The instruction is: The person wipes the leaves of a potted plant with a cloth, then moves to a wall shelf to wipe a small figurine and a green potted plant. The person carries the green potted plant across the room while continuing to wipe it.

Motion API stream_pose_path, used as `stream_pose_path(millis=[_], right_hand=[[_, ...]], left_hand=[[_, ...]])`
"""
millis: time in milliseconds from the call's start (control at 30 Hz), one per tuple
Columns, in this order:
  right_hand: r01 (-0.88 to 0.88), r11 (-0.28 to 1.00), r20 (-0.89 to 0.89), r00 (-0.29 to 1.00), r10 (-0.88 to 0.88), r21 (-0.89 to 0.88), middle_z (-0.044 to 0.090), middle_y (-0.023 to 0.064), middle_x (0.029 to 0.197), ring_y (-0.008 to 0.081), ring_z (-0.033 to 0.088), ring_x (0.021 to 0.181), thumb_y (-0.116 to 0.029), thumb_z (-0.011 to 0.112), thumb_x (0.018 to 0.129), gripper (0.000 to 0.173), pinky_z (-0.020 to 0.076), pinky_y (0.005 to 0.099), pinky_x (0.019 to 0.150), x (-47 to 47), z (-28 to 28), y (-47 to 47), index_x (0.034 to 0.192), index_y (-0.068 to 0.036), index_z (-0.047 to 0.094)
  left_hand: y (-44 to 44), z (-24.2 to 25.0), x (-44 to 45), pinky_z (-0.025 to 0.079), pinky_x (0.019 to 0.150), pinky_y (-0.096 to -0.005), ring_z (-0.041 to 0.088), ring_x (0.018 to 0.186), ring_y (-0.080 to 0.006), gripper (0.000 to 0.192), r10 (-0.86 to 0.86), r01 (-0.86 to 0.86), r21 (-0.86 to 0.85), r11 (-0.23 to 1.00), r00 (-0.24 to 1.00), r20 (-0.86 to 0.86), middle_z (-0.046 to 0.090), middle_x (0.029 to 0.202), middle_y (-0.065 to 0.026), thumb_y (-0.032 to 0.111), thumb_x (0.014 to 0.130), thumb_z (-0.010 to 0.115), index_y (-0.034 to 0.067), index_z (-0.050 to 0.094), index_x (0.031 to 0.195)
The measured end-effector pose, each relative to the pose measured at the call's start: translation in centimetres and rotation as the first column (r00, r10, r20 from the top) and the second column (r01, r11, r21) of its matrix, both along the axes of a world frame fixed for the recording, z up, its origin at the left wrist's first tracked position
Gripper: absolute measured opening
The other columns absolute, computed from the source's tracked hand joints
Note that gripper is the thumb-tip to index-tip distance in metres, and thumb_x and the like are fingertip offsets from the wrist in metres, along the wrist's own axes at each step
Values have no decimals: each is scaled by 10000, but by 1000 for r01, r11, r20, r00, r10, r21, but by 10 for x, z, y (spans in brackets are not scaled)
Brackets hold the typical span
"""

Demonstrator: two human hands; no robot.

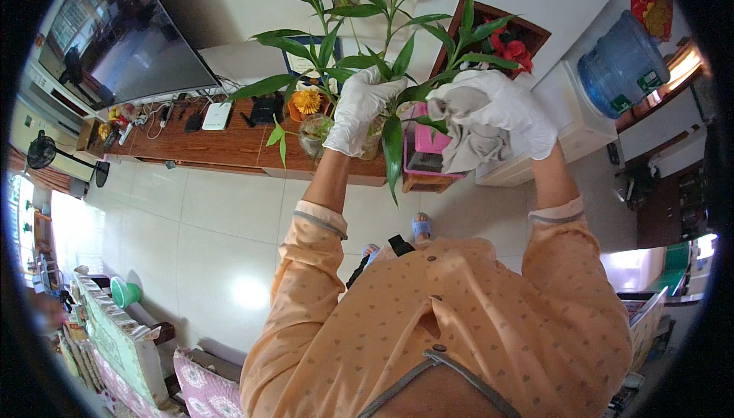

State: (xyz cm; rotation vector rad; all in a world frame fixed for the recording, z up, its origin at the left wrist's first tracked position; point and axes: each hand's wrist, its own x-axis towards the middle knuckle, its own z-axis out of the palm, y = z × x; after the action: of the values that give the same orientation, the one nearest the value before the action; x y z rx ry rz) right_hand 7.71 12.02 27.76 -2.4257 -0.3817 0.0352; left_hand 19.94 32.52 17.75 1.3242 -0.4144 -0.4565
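Observation:
My left hand [366, 109], in a white glove, is closed around part of a leafy green plant [356, 10], likely lucky bamboo; whether it grips stem or leaf is hidden by the fingers. In my right hand [504, 105], also gloved, a crumpled grey cloth [479, 145] hangs down beside the plant's right-hand leaves. One long leaf [392, 145] droops between the two hands. Below my left hand, a clear round glass vase [313, 136] stands on the wooden cabinet [241, 151], partly covered by my wrist.
A pink-rimmed container [431, 138] rests on a small wooden stool [427, 184]. To the right, a blue water bottle [622, 68] tops a white dispenser [573, 125]. Leftward are an orange flower pot [307, 102], a white router box [218, 115] and a large television [126, 33].

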Motion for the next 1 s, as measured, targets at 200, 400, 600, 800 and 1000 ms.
stream_pose_path(millis=[200,400,600,800,1000], right_hand=[[240,915,-62,971,-233,325,688,56,1079,156,620,1053,-77,836,721,457,467,291,951,-36,2,-13,1147,-51,672],[394,864,54,901,-430,315,682,44,1108,139,608,1067,-64,815,744,458,453,280,959,-63,3,-32,1173,-41,655],[441,814,-76,891,-447,378,677,32,1130,132,600,1073,-43,793,762,454,446,273,959,-65,1,-63,1191,-36,645],[430,782,-61,889,-454,452,680,21,1137,121,600,1061,5,748,778,441,442,266,955,-59,-7,-86,1205,-37,644],[368,824,-40,920,-390,430,680,23,1135,129,615,1038,10,745,761,439,446,272,948,-66,-5,-122,1190,-37,665]], left_hand=[[5,8,-7,478,740,-252,599,817,-103,270,-2,3,-10,1000,1000,20,702,953,-32,131,886,712,-35,673,1095],[19,4,-12,471,879,-261,616,996,-138,421,-27,28,-139,990,1000,4,679,1136,-81,138,910,696,-65,583,1260],[50,12,-45,479,868,-249,627,978,-128,385,307,-307,-109,946,952,-16,692,1123,-79,172,931,684,-62,626,1231],[54,31,-110,492,864,-266,649,997,-143,303,340,-342,-79,937,940,-33,711,1083,-93,196,970,622,-39,677,1154],[-11,10,-169,491,934,-333,659,1050,-197,414,-40,27,-100,995,992,-123,705,1110,-133,319,996,574,-45,660,1173]])
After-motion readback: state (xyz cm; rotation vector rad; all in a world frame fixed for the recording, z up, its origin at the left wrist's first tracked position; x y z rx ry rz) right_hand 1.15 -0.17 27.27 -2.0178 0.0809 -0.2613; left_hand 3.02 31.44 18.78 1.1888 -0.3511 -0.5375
